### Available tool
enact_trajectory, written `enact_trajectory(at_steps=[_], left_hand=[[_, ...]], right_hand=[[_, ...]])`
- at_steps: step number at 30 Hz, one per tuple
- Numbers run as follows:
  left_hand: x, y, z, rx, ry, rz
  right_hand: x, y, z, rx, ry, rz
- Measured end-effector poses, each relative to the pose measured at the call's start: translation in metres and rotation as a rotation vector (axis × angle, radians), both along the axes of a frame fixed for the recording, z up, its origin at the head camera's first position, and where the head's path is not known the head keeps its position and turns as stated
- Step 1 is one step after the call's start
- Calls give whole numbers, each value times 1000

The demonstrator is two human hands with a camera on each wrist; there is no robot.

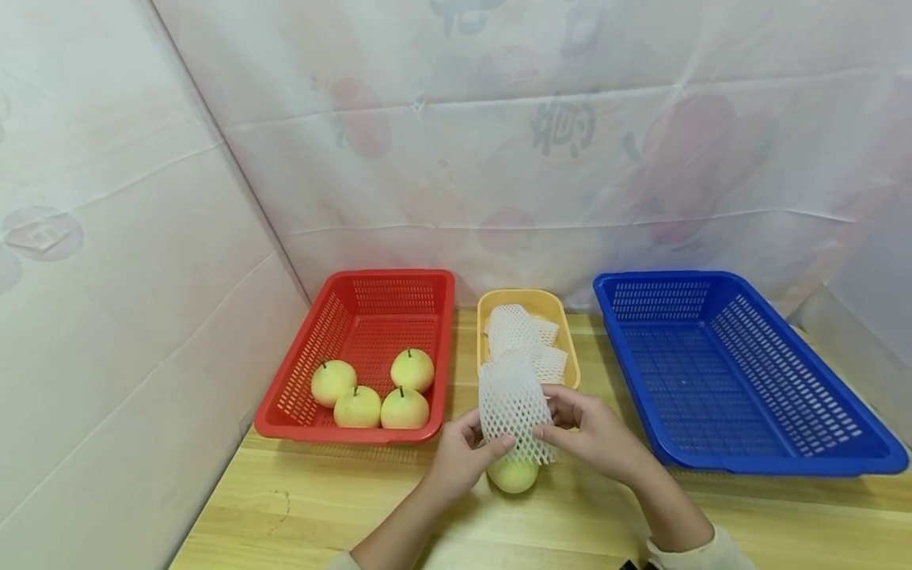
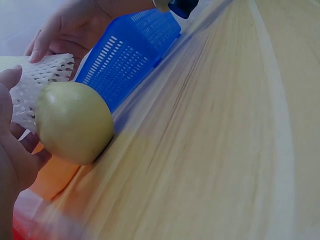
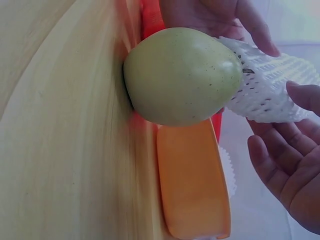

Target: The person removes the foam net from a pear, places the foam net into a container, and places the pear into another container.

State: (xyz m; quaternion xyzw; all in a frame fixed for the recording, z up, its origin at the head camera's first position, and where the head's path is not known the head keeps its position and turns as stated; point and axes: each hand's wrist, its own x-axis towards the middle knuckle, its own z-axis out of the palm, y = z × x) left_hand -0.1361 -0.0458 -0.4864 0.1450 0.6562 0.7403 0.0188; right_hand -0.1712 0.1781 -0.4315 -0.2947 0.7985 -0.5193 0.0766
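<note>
A white foam net sleeve (image 1: 513,400) is held between both hands over a pale yellow-green pear (image 1: 514,476) that stands on the table. The left hand (image 1: 463,455) pinches the sleeve's left side, thumb in front. On the opposite side, the right hand (image 1: 591,431) grips it with thumb and fingers. In the right wrist view, the sleeve's open end (image 3: 265,82) meets the stem end of the pear (image 3: 182,77). The left wrist view shows the sleeve's edge (image 2: 42,90) over the top of the pear (image 2: 75,122), most of which is bare.
A red basket (image 1: 356,435) at the left holds several pears (image 1: 358,407). Behind the hands, a small yellow-orange bin (image 1: 574,360) contains more foam sleeves (image 1: 513,328). A large blue basket (image 1: 712,388) stands at the right. A printed cloth (image 1: 463,174) hangs behind the wooden table (image 1: 285,507).
</note>
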Motion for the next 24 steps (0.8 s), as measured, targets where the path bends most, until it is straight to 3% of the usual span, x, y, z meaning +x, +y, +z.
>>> enact_trajectory(at_steps=[6,12,19,24], left_hand=[[-2,3,0,-16,2,36],[-6,7,5,-7,38,66],[-12,10,17,88,17,91],[-18,12,26,133,52,189]], right_hand=[[-2,-1,0,-26,-2,-59],[-6,-7,3,-128,27,-76],[-11,-14,8,-215,83,-94],[-15,-17,12,-254,125,-125]])
